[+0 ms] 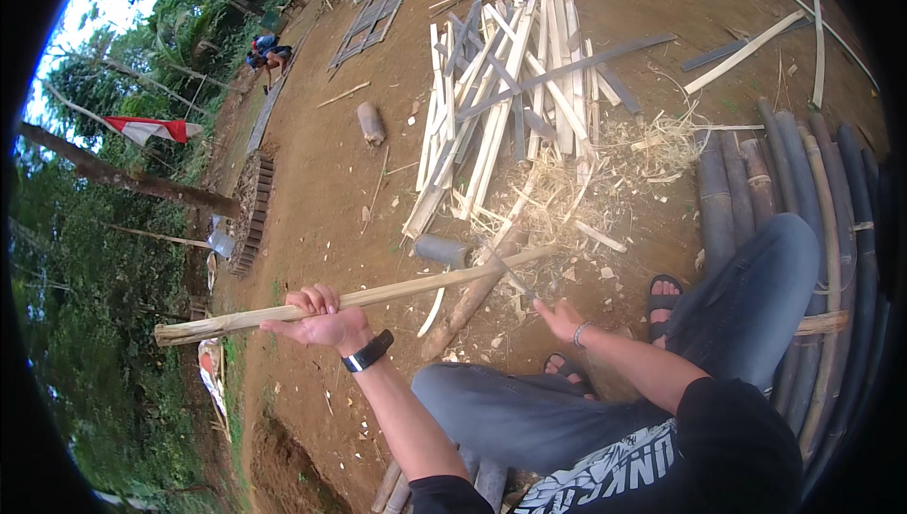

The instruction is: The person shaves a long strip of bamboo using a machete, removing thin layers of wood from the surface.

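The left hand (331, 325) has the pale bamboo strip (416, 289) in a closed grip, palm up, fingers curled over it nearer the left end. The strip lies across the front of the seated person, its far end passing over the short log (463, 313); whether it rests on the wood or hovers just above, I cannot tell. The right hand (559, 320) looks closed on the handle of a knife (510, 274), whose blurred blade points toward the strip's far end; the handle is mostly hidden. The work seems to be shaving the strip smooth. To do it well, the far end should bear firmly on the log so it does not bounce, and the blade should meet the wood at a shallow angle, taking thin curls like the shavings (652, 150) beyond. Strokes are best aimed away from the left hand, clear of the knees and sandalled feet (571, 372).
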Demonstrator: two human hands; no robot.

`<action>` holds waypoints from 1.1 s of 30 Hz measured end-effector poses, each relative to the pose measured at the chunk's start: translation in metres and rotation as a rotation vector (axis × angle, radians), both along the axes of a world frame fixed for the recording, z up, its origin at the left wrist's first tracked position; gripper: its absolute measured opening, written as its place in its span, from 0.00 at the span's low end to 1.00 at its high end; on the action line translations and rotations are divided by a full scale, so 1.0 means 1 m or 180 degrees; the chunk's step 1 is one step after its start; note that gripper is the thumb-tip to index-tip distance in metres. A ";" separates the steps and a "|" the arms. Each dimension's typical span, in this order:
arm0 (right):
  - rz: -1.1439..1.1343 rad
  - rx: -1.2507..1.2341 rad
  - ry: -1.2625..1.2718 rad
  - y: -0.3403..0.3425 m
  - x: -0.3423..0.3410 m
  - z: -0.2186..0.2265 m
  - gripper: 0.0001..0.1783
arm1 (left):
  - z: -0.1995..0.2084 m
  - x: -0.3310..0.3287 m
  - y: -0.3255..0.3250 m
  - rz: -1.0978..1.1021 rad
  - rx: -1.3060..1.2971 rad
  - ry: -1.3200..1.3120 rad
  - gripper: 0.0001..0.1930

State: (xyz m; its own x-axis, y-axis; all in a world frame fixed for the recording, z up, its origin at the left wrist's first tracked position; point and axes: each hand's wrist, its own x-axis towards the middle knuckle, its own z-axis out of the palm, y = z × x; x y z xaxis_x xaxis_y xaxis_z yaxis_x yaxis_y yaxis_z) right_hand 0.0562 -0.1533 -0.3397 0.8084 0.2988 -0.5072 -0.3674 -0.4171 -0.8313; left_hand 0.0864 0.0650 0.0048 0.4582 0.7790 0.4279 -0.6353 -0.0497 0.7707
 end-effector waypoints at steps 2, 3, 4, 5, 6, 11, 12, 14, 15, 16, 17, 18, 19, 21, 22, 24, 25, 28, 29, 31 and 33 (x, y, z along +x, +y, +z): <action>0.0047 0.0026 0.0654 -0.014 0.009 0.008 0.46 | -0.002 -0.007 0.007 0.0163 -0.0002 0.0027 0.34; -0.0068 0.0027 0.0756 -0.020 0.014 0.007 0.45 | -0.002 -0.007 0.008 0.0175 -0.0040 0.0022 0.33; -0.0111 0.0090 0.0745 -0.017 0.015 0.013 0.44 | 0.000 -0.006 0.004 0.0219 -0.0035 -0.0010 0.33; -0.0163 0.0151 0.0723 -0.010 0.016 0.021 0.44 | 0.002 -0.003 -0.001 0.0253 -0.0033 -0.0053 0.33; -0.0215 0.0214 0.0700 -0.001 0.018 0.030 0.44 | 0.006 0.000 -0.005 0.0287 -0.0032 -0.0096 0.33; 0.0319 0.0981 -0.0623 0.049 -0.007 0.123 0.39 | 0.006 0.008 -0.015 0.0283 -0.0060 -0.0037 0.33; 0.0223 0.1102 -0.1043 0.052 -0.014 0.125 0.39 | 0.009 0.009 -0.017 0.0304 -0.0091 -0.0023 0.33; 0.0205 0.0656 -0.0799 0.039 -0.019 0.098 0.41 | 0.008 0.009 -0.016 0.0366 -0.0104 0.0002 0.33; 0.0184 0.0443 -0.0695 0.029 -0.017 0.077 0.41 | 0.010 0.009 -0.017 0.0407 -0.0136 0.0007 0.33; -0.0122 0.0336 -0.0312 0.019 -0.013 0.048 0.42 | 0.009 0.012 -0.021 0.0424 -0.0191 0.0015 0.33; -0.0366 0.0373 0.0656 0.011 -0.014 0.055 0.42 | 0.008 0.007 -0.018 0.0495 -0.0193 0.0017 0.32; -0.0335 0.0397 0.0603 0.011 -0.019 0.064 0.42 | 0.006 0.002 -0.015 0.0565 -0.0196 0.0018 0.32; -0.0370 0.0432 0.0509 0.011 -0.017 0.075 0.41 | 0.008 0.006 -0.017 0.0565 -0.0199 -0.0015 0.32; -0.0369 0.0598 -0.0178 0.028 -0.017 0.069 0.41 | 0.013 0.018 -0.030 0.0556 -0.0218 -0.0023 0.33; -0.0285 0.0687 -0.0388 0.038 -0.019 0.080 0.42 | 0.013 0.018 -0.029 0.0613 -0.0224 0.0003 0.33; -0.0117 0.0864 -0.0833 0.050 -0.017 0.110 0.45 | 0.009 0.022 -0.025 0.0690 -0.0159 0.0068 0.33; -0.0128 0.0906 -0.0863 0.051 -0.015 0.110 0.45 | 0.011 0.025 -0.030 0.0737 -0.0151 0.0097 0.33; -0.0141 0.0466 -0.0757 0.029 -0.015 0.072 0.44 | 0.015 0.027 -0.027 0.0970 -0.0113 0.0087 0.33; -0.0349 0.0493 -0.0277 0.024 -0.013 0.059 0.43 | 0.015 0.028 -0.028 0.1045 -0.0125 0.0063 0.33; -0.0767 0.0521 0.0701 0.018 -0.005 0.041 0.39 | 0.016 0.030 -0.036 0.1097 -0.0124 0.0096 0.33; -0.0652 0.0668 0.0305 0.033 -0.002 0.066 0.41 | 0.017 0.035 -0.037 0.1179 -0.0128 0.0164 0.33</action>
State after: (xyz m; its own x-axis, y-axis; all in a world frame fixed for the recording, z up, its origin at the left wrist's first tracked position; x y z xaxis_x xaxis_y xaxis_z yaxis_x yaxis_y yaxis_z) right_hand 0.0543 -0.1204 -0.2732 0.8141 0.2408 -0.5284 -0.5070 -0.1492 -0.8490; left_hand 0.1219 0.0280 0.0213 0.1624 0.9117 0.3774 -0.5402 -0.2380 0.8072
